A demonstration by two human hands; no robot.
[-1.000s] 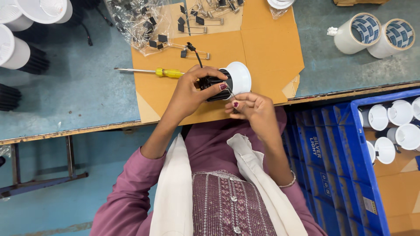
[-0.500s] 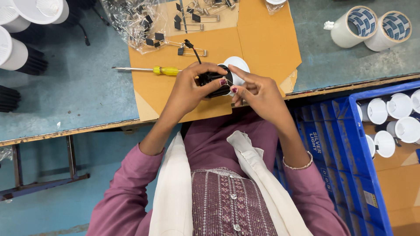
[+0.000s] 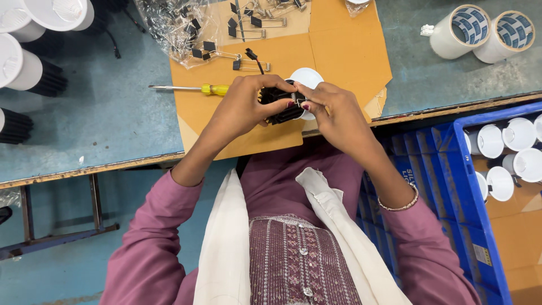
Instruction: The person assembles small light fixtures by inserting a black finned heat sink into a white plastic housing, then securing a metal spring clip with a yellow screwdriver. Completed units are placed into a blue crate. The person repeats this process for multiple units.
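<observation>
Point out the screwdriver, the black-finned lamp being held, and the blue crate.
screwdriver (image 3: 215,89): head view, on its yellow handle.
black-finned lamp (image 3: 280,113): head view, on the black fins below the fingers.
blue crate (image 3: 460,164): head view, on its left rim.

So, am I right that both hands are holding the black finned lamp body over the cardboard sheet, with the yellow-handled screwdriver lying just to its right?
Not quite. The head view shows the left hand and right hand holding the black finned lamp body over the cardboard sheet, but the yellow-handled screwdriver lies to its left, not its right.
</observation>
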